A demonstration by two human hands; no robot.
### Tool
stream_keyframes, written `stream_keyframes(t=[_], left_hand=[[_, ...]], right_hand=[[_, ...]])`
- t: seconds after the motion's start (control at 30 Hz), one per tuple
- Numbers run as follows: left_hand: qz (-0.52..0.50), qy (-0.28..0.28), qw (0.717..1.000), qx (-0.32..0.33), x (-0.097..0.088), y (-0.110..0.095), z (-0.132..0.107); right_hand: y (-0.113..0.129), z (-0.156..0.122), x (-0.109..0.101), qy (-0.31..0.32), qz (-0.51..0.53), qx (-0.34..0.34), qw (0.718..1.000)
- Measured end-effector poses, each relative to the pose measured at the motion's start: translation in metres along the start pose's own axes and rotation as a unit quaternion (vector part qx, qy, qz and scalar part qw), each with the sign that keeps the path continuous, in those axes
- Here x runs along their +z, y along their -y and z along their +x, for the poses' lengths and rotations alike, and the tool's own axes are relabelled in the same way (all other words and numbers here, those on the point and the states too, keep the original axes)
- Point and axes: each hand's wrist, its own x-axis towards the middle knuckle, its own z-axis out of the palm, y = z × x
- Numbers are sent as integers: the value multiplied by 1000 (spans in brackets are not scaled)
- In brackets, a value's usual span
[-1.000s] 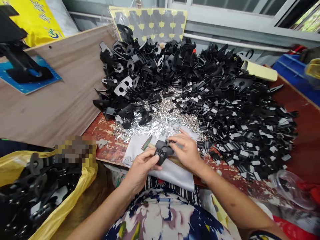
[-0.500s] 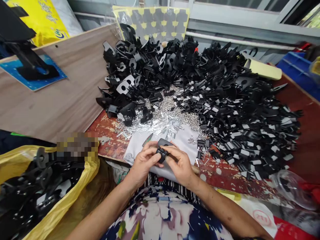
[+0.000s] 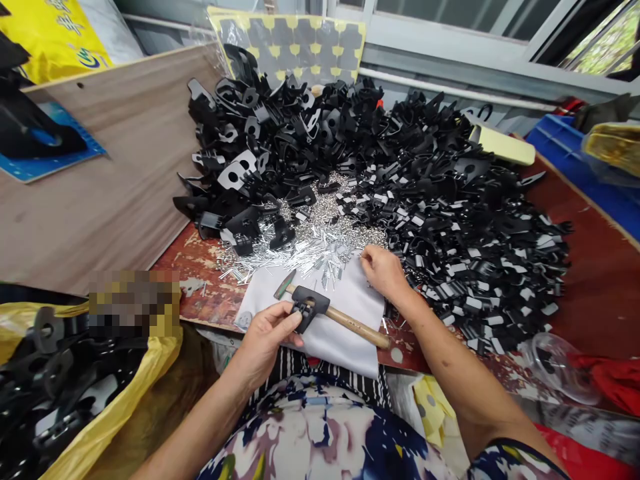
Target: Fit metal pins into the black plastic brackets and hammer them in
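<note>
My left hand (image 3: 270, 333) pinches a black plastic clip (image 3: 309, 308) by its hinged end, between thumb and fingers. Under and behind the clip lies a hammer (image 3: 359, 327) with a wooden handle, resting on a grey cloth (image 3: 260, 293). My right hand (image 3: 386, 272) is at the cloth's upper right, beside a heap of small metal springs (image 3: 367, 235). Its fingers are pressed together; whatever they may hold is too small or hidden to make out. Thin silvery metal pins (image 3: 300, 252) are strewn along the cloth's far edge.
A big pile of black plastic clip parts (image 3: 450, 200) curves round the back and right of the red table (image 3: 575, 200). At left stand a wooden board (image 3: 135, 153) and a yellow bag (image 3: 145, 380) with black parts. A clear plastic cup (image 3: 560, 367) lies at right.
My right hand has left the clip and moved up and right to the springs. My left hand keeps the clip, now slightly lower and to the left. The hammer has come into fuller view.
</note>
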Motion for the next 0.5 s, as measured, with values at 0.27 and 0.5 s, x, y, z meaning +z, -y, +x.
stream_keyframes(t=[0.27, 0.5], left_hand=[[129, 28, 991, 26, 14, 11, 7], [205, 4, 976, 77, 7, 15, 2]], right_hand=[[78, -63, -33, 51, 16, -227, 972], [112, -100, -24, 79, 109, -296, 946]])
